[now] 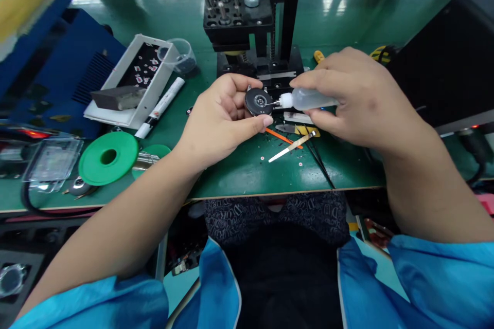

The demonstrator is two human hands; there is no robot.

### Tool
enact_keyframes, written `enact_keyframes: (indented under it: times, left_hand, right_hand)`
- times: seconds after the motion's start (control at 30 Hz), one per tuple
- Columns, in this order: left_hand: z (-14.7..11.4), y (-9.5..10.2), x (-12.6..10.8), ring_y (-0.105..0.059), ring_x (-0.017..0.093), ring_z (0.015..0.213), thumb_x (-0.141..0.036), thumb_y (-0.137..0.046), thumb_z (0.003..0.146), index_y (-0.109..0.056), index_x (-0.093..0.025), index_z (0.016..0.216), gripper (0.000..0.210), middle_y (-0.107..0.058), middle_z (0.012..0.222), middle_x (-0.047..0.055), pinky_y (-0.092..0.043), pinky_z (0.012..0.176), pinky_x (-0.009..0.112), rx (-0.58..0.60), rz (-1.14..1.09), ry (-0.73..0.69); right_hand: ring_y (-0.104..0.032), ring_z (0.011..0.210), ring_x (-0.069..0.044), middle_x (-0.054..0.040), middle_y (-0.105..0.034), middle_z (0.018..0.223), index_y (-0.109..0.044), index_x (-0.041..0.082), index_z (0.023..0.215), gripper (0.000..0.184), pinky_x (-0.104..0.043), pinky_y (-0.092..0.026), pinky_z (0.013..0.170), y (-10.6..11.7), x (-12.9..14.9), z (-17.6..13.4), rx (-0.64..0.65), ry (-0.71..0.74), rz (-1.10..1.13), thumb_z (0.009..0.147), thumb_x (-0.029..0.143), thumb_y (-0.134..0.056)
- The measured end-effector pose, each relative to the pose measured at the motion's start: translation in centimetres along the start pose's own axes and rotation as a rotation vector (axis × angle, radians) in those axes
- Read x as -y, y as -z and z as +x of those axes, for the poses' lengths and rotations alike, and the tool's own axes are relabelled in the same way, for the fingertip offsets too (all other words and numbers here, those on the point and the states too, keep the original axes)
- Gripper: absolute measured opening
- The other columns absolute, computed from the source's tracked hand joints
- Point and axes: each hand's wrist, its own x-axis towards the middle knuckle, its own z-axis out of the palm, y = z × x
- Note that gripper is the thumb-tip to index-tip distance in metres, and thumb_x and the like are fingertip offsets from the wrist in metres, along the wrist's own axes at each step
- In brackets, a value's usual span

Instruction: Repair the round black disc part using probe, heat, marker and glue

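Observation:
Between the thumb and fingers of my left hand (227,118) is a round black watch case (258,102), its back with a ring-shaped sensor facing up. My right hand (355,95) is closed around a translucent squeeze bottle (312,98) with a white cap and a thin metal needle tip. The bottle lies nearly level, and its needle points left over the watch back; whether it touches, I cannot tell. Below the hands on the green bench lie black tweezers (320,164), a cream-handled flat tool (292,147) and an orange stick (281,136).
A black press (250,20) stands behind my hands. On the left are a white box (131,82) of small parts, a clear cup (181,56), a marker (160,108) and a green solder spool (108,158). A black box-like device (443,56) stands at right.

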Motion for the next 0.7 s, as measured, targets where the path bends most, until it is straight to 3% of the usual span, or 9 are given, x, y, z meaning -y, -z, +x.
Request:
enact_keyframes:
  times: [0.3,0.7]
  left_hand:
    - [-0.04,0.13,0.24,-0.076,0.017,0.076,-0.042,-0.117,0.076,-0.073,-0.027,0.128,0.069,-0.082,0.1,0.0,-0.066,0.065,0.032,0.008,0.072,-0.057]
    - [-0.15,0.5,0.71,-0.079,0.021,0.084,-0.046,-0.113,0.081,-0.072,-0.028,0.135,0.07,-0.082,0.105,0.002,-0.067,0.07,0.037,0.032,0.115,-0.095]
  right_hand:
    - [-0.074,0.112,-0.038,-0.0105,-0.084,0.122,-0.081,0.036,0.137,0.033,-0.057,-0.06,0.1,-0.04,0.33,0.02,0.0,-0.029,-0.014,0.107,0.03,-0.068]
    - [-0.073,0.118,-0.039,-0.0062,-0.083,0.126,-0.082,0.045,0.133,0.038,-0.06,-0.058,0.106,0.17,0.48,0.11,0.024,-0.102,0.061,0.102,0.026,-0.072]
